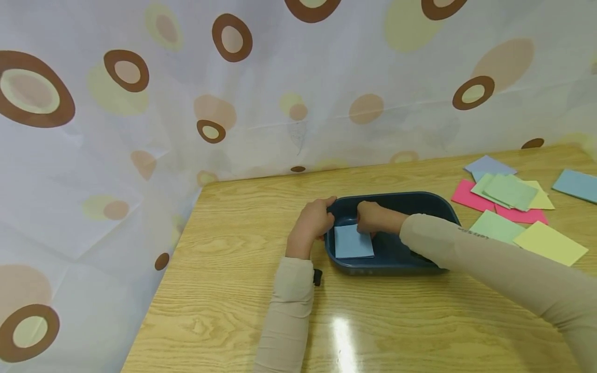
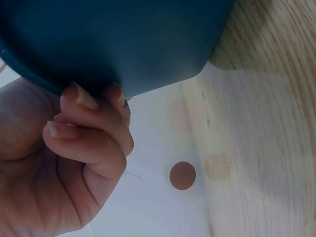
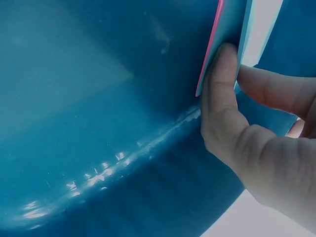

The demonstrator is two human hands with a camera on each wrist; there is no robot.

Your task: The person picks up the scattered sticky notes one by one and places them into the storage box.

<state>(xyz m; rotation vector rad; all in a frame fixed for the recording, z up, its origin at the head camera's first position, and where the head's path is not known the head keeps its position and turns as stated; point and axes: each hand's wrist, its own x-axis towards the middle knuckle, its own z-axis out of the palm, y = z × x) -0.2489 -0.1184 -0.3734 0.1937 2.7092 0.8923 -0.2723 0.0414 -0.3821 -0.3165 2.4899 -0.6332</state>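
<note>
A dark blue plastic tub (image 1: 392, 270) stands on the wooden table. At its left end my left hand (image 1: 311, 225) grips the rim, with curled fingertips against the tub wall (image 2: 123, 44) in the left wrist view. My right hand (image 1: 375, 217) reaches down inside the tub, near its left end. Between thumb and fingers it pinches light blue sticky notes (image 1: 353, 242). In the right wrist view a thin pink sheet (image 3: 210, 49) stands on edge beside the fingers, close to the blue notes. The right forearm covers part of the tub.
To the right of the tub lie loose sticky notes: pink ones (image 1: 468, 194), green ones (image 1: 510, 191), a yellow one (image 1: 551, 243) and a blue one (image 1: 578, 185) farther right. A patterned curtain (image 1: 289, 77) hangs behind the wooden table (image 1: 233, 290).
</note>
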